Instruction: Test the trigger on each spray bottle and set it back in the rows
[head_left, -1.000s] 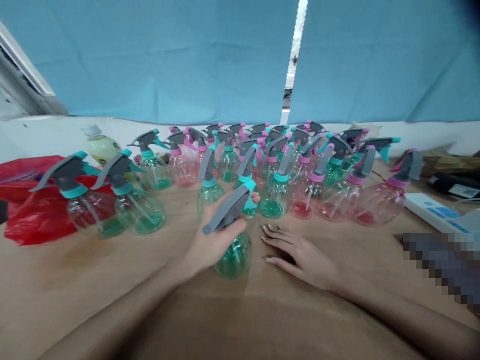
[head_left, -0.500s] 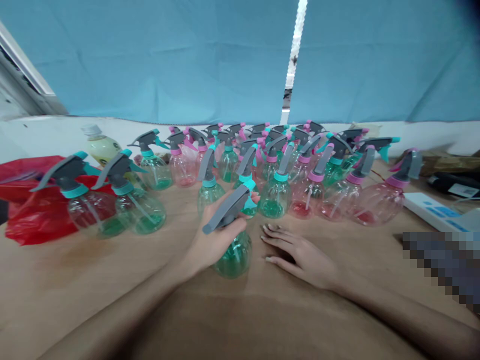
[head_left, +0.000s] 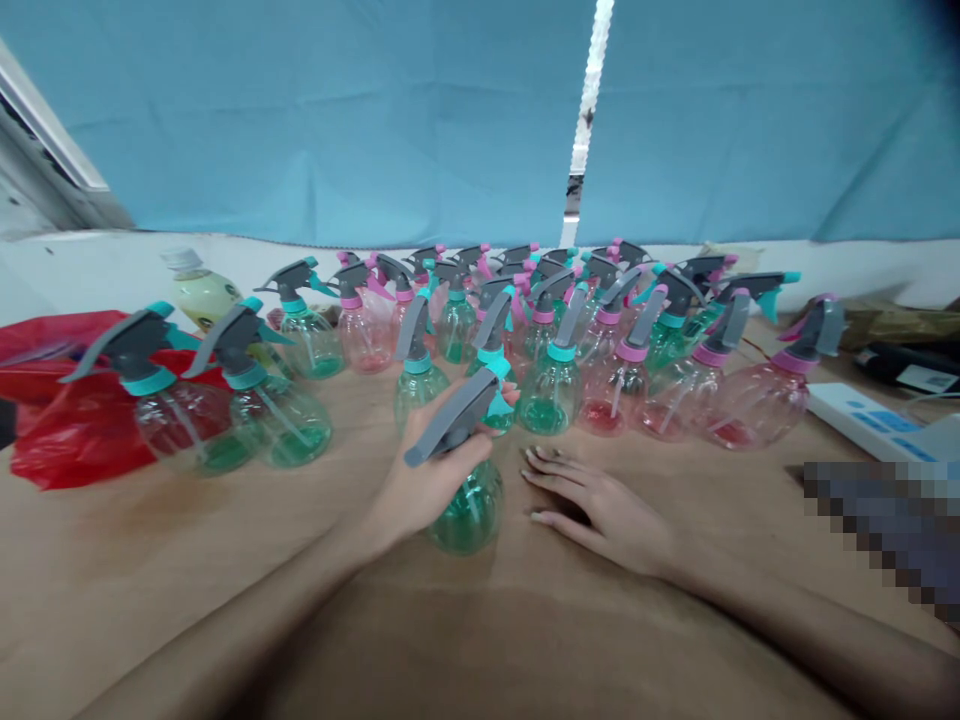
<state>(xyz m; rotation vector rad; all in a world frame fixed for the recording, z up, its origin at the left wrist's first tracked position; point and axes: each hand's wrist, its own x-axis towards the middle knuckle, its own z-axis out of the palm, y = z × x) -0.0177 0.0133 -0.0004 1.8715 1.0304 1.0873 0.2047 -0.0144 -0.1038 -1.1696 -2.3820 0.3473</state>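
My left hand [head_left: 431,475] is closed around the neck of a green spray bottle [head_left: 471,512], just below its grey and turquoise trigger head. The bottle's clear body shows beneath my fingers, and its nozzle points away from me. To its right, my right hand [head_left: 600,508] rests on the table, palm down with fingers spread, holding nothing. Beyond both hands stand several more spray bottles, among them a green one [head_left: 551,400] and a pink one [head_left: 611,402], each with a little tinted colour at the bottom.
Two green spray bottles [head_left: 281,425] stand at the left before a red plastic bag [head_left: 67,430]. A capped bottle of pale liquid [head_left: 199,290] is behind them. A white device with blue keys [head_left: 874,420] lies at the right on the brown table [head_left: 300,640]. Blue cloth hangs behind.
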